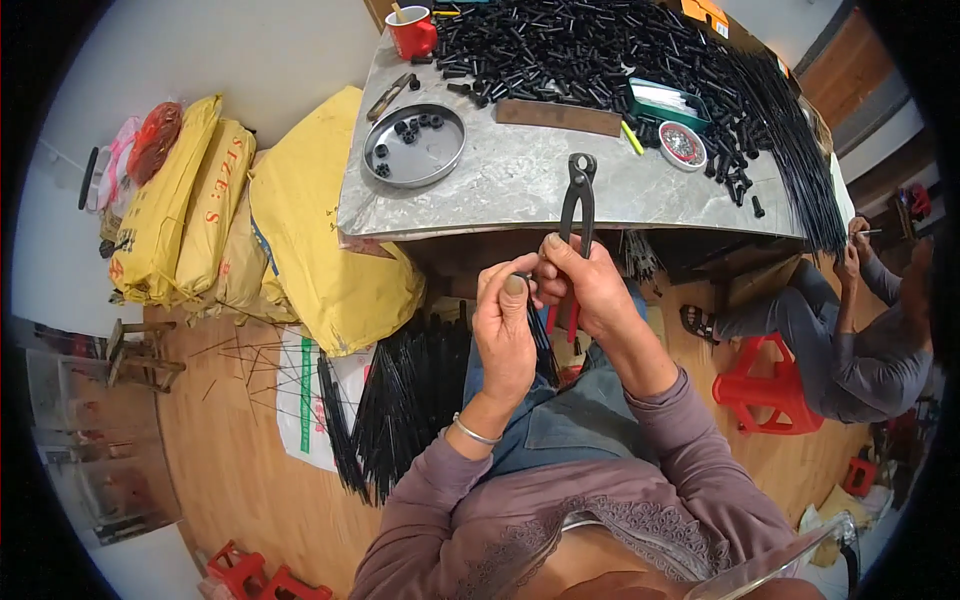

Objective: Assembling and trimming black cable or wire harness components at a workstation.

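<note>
Just off the table's front edge, my two hands meet above my lap. My right hand (590,285) is closed around black pincers (578,195) with red handle ends; their jaws point away from me over the table, nearly together. My left hand (507,325) is closed, thumb against fingers, with a small dark end showing in the pinch. Thin black rods (542,350) run down from behind this hand toward my lap; their upper part is hidden. The fingertips of both hands touch or nearly touch.
On the grey table (480,195) are a round metal tray (415,170) with small black nuts, a heap of black bolt-like pieces (560,50), a flat bar (558,116) and a red mug (412,35). Yellow sacks (320,220) stand left; a person (860,340) sits right.
</note>
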`<act>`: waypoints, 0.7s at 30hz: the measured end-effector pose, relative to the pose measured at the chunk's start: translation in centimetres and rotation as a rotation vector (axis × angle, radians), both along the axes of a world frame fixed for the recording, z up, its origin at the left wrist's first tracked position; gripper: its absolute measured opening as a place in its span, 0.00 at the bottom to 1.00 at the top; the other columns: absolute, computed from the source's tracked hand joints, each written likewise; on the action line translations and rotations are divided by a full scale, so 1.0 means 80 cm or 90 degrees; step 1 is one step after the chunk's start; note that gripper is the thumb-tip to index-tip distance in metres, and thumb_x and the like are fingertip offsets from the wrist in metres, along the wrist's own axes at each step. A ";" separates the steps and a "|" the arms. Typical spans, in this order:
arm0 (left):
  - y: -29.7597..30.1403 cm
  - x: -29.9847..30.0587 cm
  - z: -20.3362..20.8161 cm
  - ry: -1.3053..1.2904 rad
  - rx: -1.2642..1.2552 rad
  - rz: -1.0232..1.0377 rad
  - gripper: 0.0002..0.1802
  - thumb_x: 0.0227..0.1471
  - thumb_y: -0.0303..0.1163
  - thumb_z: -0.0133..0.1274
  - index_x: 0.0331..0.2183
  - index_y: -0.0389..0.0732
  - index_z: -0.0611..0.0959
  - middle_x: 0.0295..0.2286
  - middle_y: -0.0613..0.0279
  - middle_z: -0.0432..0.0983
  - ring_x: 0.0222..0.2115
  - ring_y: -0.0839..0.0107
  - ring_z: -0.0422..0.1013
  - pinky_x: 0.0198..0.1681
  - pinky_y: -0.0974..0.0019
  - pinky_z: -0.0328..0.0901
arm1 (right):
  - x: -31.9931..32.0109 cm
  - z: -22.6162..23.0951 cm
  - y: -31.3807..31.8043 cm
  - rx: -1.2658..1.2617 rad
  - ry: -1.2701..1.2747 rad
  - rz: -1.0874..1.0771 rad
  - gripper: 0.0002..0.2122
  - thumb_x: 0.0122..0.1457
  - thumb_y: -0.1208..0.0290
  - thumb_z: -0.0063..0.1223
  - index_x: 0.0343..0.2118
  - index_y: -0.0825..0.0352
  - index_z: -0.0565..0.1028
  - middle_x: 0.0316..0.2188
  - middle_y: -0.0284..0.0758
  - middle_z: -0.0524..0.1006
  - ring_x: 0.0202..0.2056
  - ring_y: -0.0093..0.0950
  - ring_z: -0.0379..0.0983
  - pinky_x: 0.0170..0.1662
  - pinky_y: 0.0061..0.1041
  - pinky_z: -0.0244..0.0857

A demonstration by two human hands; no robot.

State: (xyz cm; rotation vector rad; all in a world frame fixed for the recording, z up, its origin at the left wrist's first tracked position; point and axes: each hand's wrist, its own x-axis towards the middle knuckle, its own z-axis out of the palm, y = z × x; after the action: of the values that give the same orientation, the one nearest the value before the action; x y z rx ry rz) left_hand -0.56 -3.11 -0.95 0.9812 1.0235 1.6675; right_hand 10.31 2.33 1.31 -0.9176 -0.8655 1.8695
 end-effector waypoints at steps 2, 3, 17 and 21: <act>-0.002 0.000 0.001 -0.001 0.006 0.001 0.22 0.63 0.43 0.41 0.42 0.31 0.77 0.36 0.66 0.66 0.33 0.78 0.63 0.36 0.73 0.62 | -0.005 0.000 -0.003 0.012 -0.014 -0.017 0.14 0.63 0.63 0.47 0.22 0.65 0.67 0.15 0.26 0.61 0.17 0.18 0.57 0.22 0.22 0.58; -0.003 -0.001 0.000 0.002 0.004 0.002 0.22 0.62 0.43 0.42 0.43 0.31 0.77 0.37 0.65 0.66 0.33 0.78 0.63 0.36 0.73 0.62 | -0.006 0.000 -0.005 0.025 -0.026 -0.037 0.14 0.62 0.63 0.48 0.22 0.65 0.68 0.14 0.25 0.62 0.16 0.17 0.56 0.21 0.21 0.58; -0.008 0.000 -0.010 0.048 0.004 0.065 0.23 0.63 0.42 0.42 0.45 0.30 0.76 0.39 0.62 0.69 0.39 0.75 0.63 0.46 0.70 0.58 | -0.036 -0.022 -0.008 0.556 -0.462 -0.247 0.04 0.59 0.77 0.50 0.29 0.70 0.72 0.21 0.30 0.75 0.19 0.16 0.66 0.20 0.17 0.59; -0.006 -0.010 -0.021 -0.054 -0.030 0.001 0.23 0.62 0.43 0.42 0.46 0.32 0.76 0.36 0.64 0.67 0.33 0.78 0.63 0.38 0.73 0.61 | -0.031 -0.001 -0.014 0.348 -0.315 -0.135 0.04 0.60 0.76 0.48 0.31 0.70 0.71 0.23 0.31 0.76 0.21 0.16 0.67 0.22 0.17 0.60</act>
State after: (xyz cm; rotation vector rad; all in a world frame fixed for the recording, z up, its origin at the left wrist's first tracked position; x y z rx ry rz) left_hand -1.37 -3.59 -2.60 0.8720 1.0035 1.6638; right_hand 7.86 1.18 1.26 -1.0772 -1.4249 1.1396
